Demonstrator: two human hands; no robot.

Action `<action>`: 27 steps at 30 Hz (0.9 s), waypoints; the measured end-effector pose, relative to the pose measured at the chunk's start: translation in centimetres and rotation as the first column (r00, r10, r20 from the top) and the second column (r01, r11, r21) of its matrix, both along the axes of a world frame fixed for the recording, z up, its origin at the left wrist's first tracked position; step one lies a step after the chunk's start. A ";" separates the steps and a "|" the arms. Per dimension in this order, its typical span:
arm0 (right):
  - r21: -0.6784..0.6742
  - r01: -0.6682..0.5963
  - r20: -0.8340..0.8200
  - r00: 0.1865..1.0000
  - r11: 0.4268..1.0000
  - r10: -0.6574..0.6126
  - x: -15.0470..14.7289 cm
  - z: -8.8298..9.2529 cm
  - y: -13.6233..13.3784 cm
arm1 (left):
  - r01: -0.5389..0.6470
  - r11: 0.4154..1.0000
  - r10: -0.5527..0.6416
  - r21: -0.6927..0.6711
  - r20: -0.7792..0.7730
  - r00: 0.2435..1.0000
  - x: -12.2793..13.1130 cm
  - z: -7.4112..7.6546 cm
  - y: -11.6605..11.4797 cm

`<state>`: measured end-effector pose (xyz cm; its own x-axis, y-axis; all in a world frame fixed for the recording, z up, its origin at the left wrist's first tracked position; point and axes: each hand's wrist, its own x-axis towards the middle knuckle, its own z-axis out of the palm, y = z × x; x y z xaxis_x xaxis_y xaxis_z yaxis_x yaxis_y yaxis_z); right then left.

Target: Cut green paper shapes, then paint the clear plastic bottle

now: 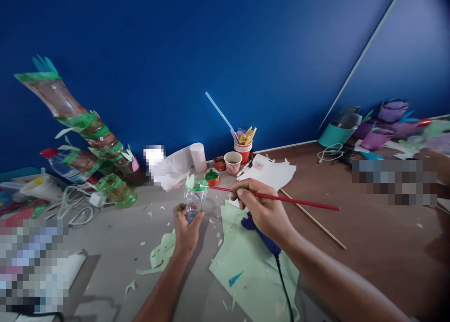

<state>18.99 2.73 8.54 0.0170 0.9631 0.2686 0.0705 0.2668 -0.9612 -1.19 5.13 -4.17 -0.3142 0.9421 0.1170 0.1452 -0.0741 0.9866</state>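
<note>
My left hand (186, 228) is closed around the bottom of a small clear plastic bottle piece (194, 196) with a green painted band and a pale green paper leaf at its top. My right hand (262, 207) pinches a long red-handled paintbrush (298, 201), and the brush tip touches the green band on the bottle. A small orange pot of green paint (212, 176) sits just behind the bottle. Pale green paper sheets (246, 265) lie under my right forearm, with a blue glue gun (251, 223) partly hidden beneath my right hand.
A tall stack of green-banded plastic bottles (87, 130) leans at the left near white cables (75, 205). Paper cups (242, 151) with tools, a white roll (198, 157) and white paper (270, 172) stand by the blue wall. A thin wooden stick (312, 219) lies right. Purple and teal pots (379, 125) sit far right.
</note>
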 end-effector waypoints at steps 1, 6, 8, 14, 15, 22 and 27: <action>0.002 0.005 -0.003 1.000 1.000 -0.005 0.0 0.1 0.0 | -0.001 1.000 0.001 0.001 0.002 1.000 0.0 0.0 0.0; 0.002 -0.004 -0.024 1.000 1.000 0.004 0.0 0.2 0.1 | -0.001 1.000 0.001 0.012 -0.001 1.000 0.0 0.0 -0.1; -0.009 -0.011 -0.029 1.000 1.000 0.010 -0.1 0.1 0.1 | 0.009 1.000 -0.009 0.001 0.001 1.000 0.0 -0.1 -0.1; -0.012 -0.014 -0.033 0.999 1.000 0.013 -0.3 -0.2 0.3 | 0.009 1.000 -0.008 -0.011 0.047 0.999 0.2 0.2 -0.2; -0.011 -0.014 -0.034 0.999 1.000 0.013 -0.3 -0.2 0.3 | 0.010 1.000 -0.010 -0.007 0.053 0.999 0.2 0.3 -0.2; -0.002 -0.021 0.002 1.000 1.000 0.021 -0.2 -0.2 0.1 | -0.008 1.000 0.009 -0.005 0.062 0.998 0.1 0.1 -0.3; 0.049 -0.023 0.066 0.998 0.999 0.019 0.0 -0.1 0.2 | -0.008 1.000 0.008 0.005 0.032 0.999 0.2 0.1 -0.3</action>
